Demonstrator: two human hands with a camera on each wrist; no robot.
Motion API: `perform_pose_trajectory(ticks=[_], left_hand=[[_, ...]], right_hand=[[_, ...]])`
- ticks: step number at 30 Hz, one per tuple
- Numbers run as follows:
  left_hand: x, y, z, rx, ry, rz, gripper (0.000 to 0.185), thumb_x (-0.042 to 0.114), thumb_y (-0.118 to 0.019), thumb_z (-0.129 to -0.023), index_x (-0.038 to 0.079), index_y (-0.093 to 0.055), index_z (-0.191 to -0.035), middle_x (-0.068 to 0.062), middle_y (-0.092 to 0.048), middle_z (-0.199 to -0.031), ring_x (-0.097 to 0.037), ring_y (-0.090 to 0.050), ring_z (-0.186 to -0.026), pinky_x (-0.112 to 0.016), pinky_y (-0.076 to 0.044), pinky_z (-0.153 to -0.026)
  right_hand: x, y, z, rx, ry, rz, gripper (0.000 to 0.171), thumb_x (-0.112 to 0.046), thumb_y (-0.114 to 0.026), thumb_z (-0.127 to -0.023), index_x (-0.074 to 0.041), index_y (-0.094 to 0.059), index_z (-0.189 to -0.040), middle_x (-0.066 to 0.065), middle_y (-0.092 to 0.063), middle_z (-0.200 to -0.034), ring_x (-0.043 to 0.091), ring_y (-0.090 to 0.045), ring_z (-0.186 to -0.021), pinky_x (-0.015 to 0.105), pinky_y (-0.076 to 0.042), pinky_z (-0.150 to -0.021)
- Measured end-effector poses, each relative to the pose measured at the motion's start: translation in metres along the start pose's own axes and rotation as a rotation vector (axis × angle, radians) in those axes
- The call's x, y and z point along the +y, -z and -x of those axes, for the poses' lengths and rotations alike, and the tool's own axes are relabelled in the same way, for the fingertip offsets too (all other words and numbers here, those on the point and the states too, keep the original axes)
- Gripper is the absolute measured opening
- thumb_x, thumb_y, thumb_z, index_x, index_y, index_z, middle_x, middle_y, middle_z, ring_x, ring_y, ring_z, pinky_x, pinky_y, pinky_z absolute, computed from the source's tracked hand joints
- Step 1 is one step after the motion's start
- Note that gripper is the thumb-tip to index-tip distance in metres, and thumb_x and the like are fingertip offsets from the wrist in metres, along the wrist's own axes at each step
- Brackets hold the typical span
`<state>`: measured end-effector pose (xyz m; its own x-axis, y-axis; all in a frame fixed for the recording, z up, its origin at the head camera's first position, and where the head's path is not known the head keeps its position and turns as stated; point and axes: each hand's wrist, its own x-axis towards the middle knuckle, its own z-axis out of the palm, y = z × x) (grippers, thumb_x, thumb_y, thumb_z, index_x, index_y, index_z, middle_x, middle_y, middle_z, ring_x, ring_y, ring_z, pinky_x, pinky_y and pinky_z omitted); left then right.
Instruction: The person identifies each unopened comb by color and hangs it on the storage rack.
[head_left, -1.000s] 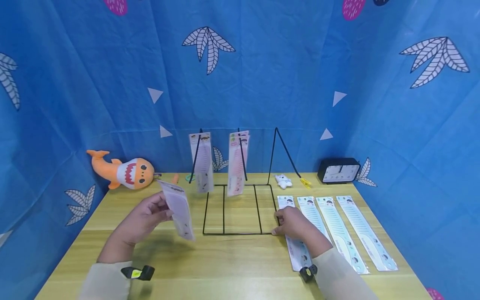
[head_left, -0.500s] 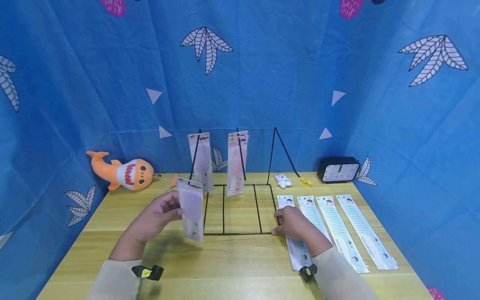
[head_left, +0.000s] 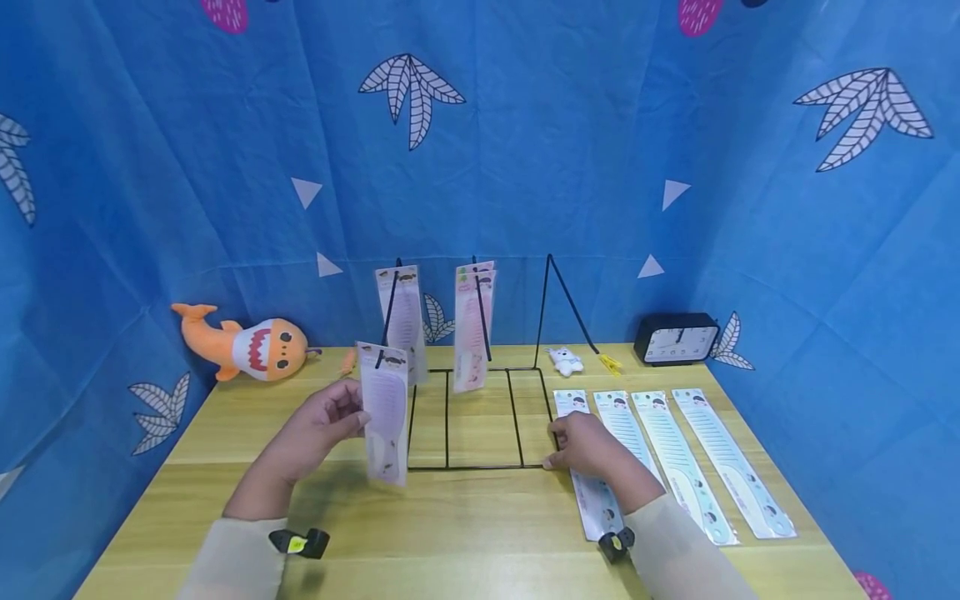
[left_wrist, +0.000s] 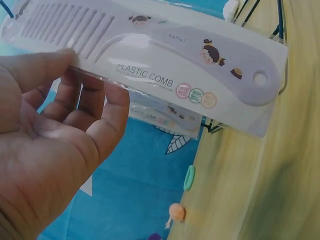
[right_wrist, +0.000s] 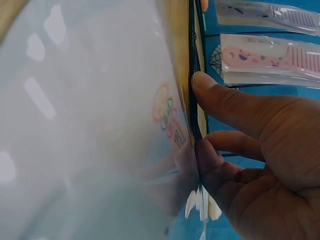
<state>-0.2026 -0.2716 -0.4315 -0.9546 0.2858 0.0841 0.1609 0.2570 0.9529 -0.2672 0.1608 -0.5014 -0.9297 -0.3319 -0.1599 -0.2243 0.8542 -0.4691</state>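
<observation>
front lilac comb (head_left: 386, 417) now on the left hook tip (head_left: 379, 359)

Light soft, even, apparently from above: pale sheen on near tabletop (head_left: 480, 533), diffuse shadow beneath left hand (head_left: 318, 429). Right wrist view: white glare spots on close wrapper (right_wrist: 90, 125), its print blurred. Left wrist view dimmer; large lettering on packaged comb (left_wrist: 170, 65) legible.

A lilac plastic comb (head_left: 386, 404) in a clear packet (left_wrist: 265, 121) is nearly upright, handle down, its top at the tip of the left prong (head_left: 389, 308) of a black wire rack (head_left: 447, 417) standing on the desk (head_left: 465, 533).
</observation>
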Motion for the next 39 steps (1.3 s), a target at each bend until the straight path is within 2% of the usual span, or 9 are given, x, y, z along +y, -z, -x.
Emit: perform_pose_trajectory(ticks=[4, 9, 14, 20, 25, 31, 39], left_hand=[[0.001, -0.001, -0.006, 0.070, 0.054, -0.037, 0.019, 0.011, -0.061, -0.111, 0.001, -0.056, -0.127, -0.016, -0.067, -0.124, -0.023, -0.067, -0.112, -0.034, -0.066, -0.096], [0.004, -0.005, -0.015, 0.152, 0.105, -0.052, 0.017, 0.013, -0.060, -0.113, 0.004, -0.055, -0.126, -0.015, -0.063, -0.123, -0.026, -0.067, -0.114, -0.040, -0.067, -0.098], [0.006, -0.008, -0.024, 0.238, 0.122, -0.070, 0.017, 0.016, -0.059, -0.114, 0.006, -0.056, -0.128, -0.015, -0.062, -0.125, -0.026, -0.066, -0.113, -0.038, -0.068, -0.097], [0.007, -0.012, -0.036, 0.329, 0.145, -0.109, 0.023, 0.022, -0.059, -0.115, 0.007, -0.059, -0.132, -0.016, -0.064, -0.132, -0.028, -0.067, -0.117, -0.040, -0.067, -0.100], [0.010, -0.015, -0.047, 0.377, 0.167, -0.089, 0.023, 0.016, -0.057, -0.114, 0.007, -0.059, -0.135, -0.017, -0.064, -0.134, -0.030, -0.068, -0.121, -0.049, -0.064, -0.106], [0.014, -0.020, -0.062, 0.414, 0.168, -0.032, 0.019, 0.010, -0.056, -0.113, 0.005, -0.059, -0.131, -0.019, -0.064, -0.132, -0.030, -0.066, -0.117, -0.048, -0.065, -0.104], [0.010, -0.020, -0.077, 0.447, 0.174, 0.005, 0.014, 0.007, -0.058, -0.112, 0.004, -0.060, -0.125, -0.017, -0.064, -0.127, -0.026, -0.066, -0.110, -0.047, -0.065, -0.104]], right_hand=[[0.000, 0.000, -0.001, -0.002, -0.009, 0.003, 0.030, -0.025, -0.096, -0.085, -0.014, -0.069, -0.093, 0.000, -0.047, -0.076, 0.018, -0.048, -0.073, 0.030, -0.034, -0.064], [0.000, -0.001, -0.002, -0.003, -0.013, -0.003, 0.029, -0.024, -0.096, -0.085, -0.014, -0.072, -0.099, 0.001, -0.051, -0.078, 0.018, -0.049, -0.075, 0.031, -0.036, -0.066], [0.000, -0.002, -0.001, -0.006, -0.001, -0.005, 0.031, -0.025, -0.096, -0.085, -0.014, -0.068, -0.091, 0.001, -0.048, -0.075, 0.018, -0.049, -0.072, 0.031, -0.035, -0.064], [0.000, -0.001, -0.001, -0.005, 0.004, -0.007, 0.031, -0.025, -0.096, -0.085, -0.015, -0.067, -0.089, 0.001, -0.048, -0.075, 0.018, -0.049, -0.072, 0.031, -0.036, -0.064], [0.000, 0.000, 0.000, -0.002, 0.016, 0.002, 0.034, -0.024, -0.096, -0.085, -0.015, -0.064, -0.084, -0.001, -0.045, -0.073, 0.017, -0.046, -0.070, 0.030, -0.033, -0.063], [0.000, -0.001, 0.000, -0.003, 0.016, -0.004, 0.035, -0.025, -0.096, -0.085, -0.012, -0.063, -0.083, -0.001, -0.044, -0.072, 0.016, -0.045, -0.069, 0.030, -0.032, -0.062], [0.001, 0.000, -0.001, -0.006, 0.016, -0.014, 0.032, -0.025, -0.096, -0.085, -0.013, -0.066, -0.088, -0.001, -0.047, -0.073, 0.017, -0.047, -0.070, 0.030, -0.034, -0.063]])
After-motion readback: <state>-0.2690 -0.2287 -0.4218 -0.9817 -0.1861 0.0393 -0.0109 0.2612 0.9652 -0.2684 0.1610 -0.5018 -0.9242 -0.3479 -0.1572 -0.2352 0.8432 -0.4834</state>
